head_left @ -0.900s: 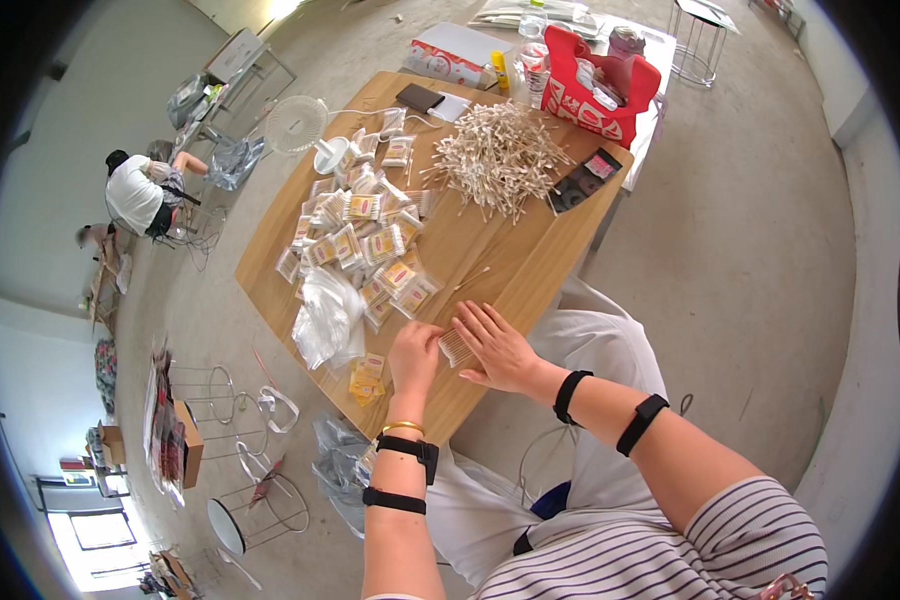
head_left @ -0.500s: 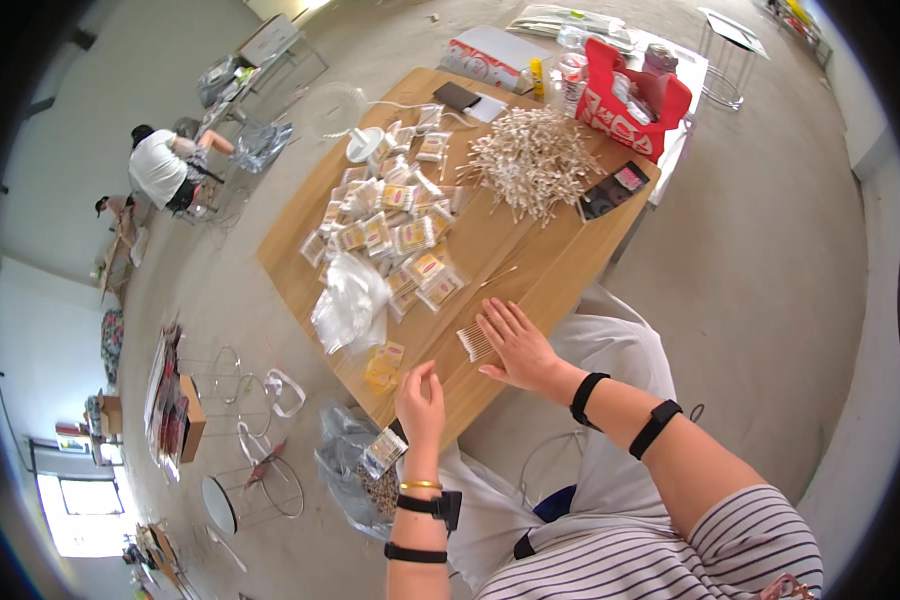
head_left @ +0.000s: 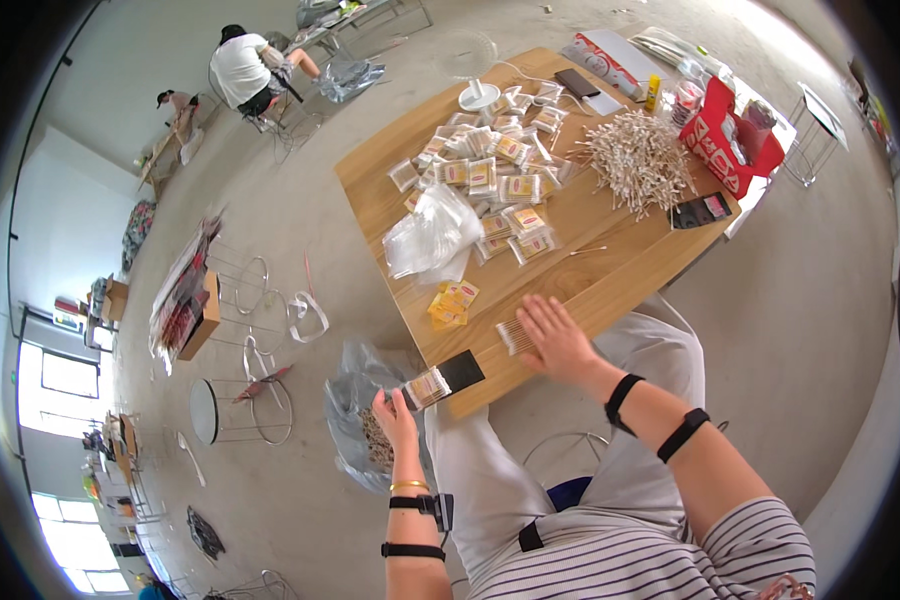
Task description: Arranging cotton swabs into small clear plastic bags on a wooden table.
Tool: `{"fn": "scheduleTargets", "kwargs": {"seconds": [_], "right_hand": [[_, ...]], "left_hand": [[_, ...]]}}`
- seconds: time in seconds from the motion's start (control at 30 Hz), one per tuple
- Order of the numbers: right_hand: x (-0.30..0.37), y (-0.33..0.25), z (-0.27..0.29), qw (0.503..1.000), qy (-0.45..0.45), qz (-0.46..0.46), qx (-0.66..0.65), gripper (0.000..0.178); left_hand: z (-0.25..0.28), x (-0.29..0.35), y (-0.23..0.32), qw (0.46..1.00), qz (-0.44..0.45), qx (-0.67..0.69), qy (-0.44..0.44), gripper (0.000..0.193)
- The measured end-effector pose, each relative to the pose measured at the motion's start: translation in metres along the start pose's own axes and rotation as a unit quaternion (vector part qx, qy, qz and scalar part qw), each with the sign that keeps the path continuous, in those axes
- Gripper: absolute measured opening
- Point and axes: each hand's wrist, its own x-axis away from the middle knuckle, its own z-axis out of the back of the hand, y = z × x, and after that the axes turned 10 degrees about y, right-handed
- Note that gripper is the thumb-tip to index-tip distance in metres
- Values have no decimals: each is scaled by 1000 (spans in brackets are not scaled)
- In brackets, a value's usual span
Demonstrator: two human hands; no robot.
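My left hand point(head_left: 398, 424) is at the outer end of a clear packet of cotton swabs point(head_left: 428, 388), thumb and fingers closed at its edge. That packet lies on a black flat piece point(head_left: 461, 371) at the table's near left corner. My right hand point(head_left: 560, 342) lies flat, fingers stretched out, on a row of loose cotton swabs point(head_left: 513, 337) near the front edge. It covers part of the row. Yellow cards point(head_left: 453, 303) lie left of the row. Beyond it a single cotton swab point(head_left: 588, 250) rests on the wooden table point(head_left: 610, 285).
Filled swab packets point(head_left: 510, 150) and clear empty bags point(head_left: 432, 235) cover the left half. A heap of loose swabs point(head_left: 638, 160), a phone point(head_left: 700, 211) and a red bag point(head_left: 727, 140) stand right. A grey plastic bag point(head_left: 355, 385) sits below the left corner. A person point(head_left: 245, 70) sits far off.
My left hand has moved from above the black piece to the packet's outer end. My right hand stays flat on the swab row. The whole view has shifted leftward.
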Motion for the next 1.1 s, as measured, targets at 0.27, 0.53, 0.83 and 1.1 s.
{"fn": "scheduleTargets", "kwargs": {"seconds": [0.27, 0.53, 0.83, 1.1], "right_hand": [[-26, -94, -15, 995, 10, 62, -81, 79], [-26, -100, -14, 997, -2, 61, -47, 74], [-33, -120, -24, 998, 6, 48, -38, 73], [-35, -128, -23, 996, -19, 53, -69, 79]], "left_hand": [[-35, -17, -12, 988, 148, 37, -9, 73], [-60, 0, -2, 947, 248, 192, -63, 53], [-60, 5, 8, 927, 261, 265, -55, 46], [-57, 5, 16, 958, 177, 224, -12, 54]]}}
